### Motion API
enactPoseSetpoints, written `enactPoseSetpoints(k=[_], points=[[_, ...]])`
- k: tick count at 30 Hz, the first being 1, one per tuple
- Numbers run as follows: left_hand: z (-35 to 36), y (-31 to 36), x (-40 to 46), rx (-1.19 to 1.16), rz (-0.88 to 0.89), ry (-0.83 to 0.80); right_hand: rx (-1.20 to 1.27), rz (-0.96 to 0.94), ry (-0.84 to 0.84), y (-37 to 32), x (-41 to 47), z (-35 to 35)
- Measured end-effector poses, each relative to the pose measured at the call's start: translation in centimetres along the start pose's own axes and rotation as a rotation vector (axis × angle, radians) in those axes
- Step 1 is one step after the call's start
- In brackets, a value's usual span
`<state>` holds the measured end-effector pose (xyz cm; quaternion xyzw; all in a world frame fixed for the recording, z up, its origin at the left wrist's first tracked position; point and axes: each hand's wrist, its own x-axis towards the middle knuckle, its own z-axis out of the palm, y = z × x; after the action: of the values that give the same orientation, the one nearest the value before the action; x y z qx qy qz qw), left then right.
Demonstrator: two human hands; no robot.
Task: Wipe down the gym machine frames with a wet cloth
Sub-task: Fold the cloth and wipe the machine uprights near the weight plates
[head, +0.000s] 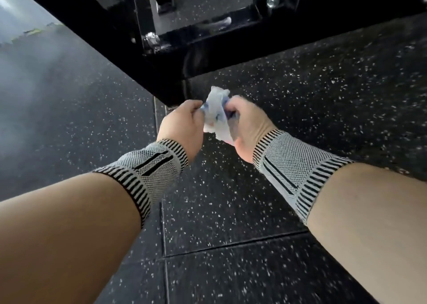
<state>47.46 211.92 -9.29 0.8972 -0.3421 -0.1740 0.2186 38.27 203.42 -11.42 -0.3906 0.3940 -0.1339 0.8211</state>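
Head view, left to right. The left hand [182, 124], wearing a grey knit wrist sleeve [147, 169], pinches the left edge of a crumpled white-and-blue cloth [218, 115]. The right hand [248, 123], in a matching sleeve [288, 165], grips the cloth's right side with curled fingers. The cloth hangs between both hands above the speckled black floor [323, 95], just below the black machine frame [161, 72].
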Motion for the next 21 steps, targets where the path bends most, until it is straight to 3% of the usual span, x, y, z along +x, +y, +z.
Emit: enactPoseSetpoints(k=[3, 5, 10, 13, 19, 21], points=[[1.4, 2.2, -3.5, -0.060, -0.020, -0.052, 0.288, 0.089, 0.030, 0.8, -4.7, -2.0], [1.7, 4.1, -6.1, -0.100, -0.068, -0.116, 0.350, 0.130, 0.101, 1.7, -7.3, -3.2], [0.3, 9.5, -12.7, -0.198, -0.194, -0.260, 0.151, 0.169, 0.241, -0.4, -15.5, -5.9], [-1.2, 12.9, -15.2, -0.090, -0.215, -0.377, 0.137, 0.206, 0.242, -3.5, -20.3, -7.0], [-5.7, 19.9, -20.7, -0.270, -0.353, -0.442, 0.100, 0.263, 0.272, -8.7, -29.0, -7.2], [-7.2, 21.7, -22.4, -0.427, -0.438, -0.437, 0.113, 0.271, 0.267, -10.4, -32.0, -6.9]])
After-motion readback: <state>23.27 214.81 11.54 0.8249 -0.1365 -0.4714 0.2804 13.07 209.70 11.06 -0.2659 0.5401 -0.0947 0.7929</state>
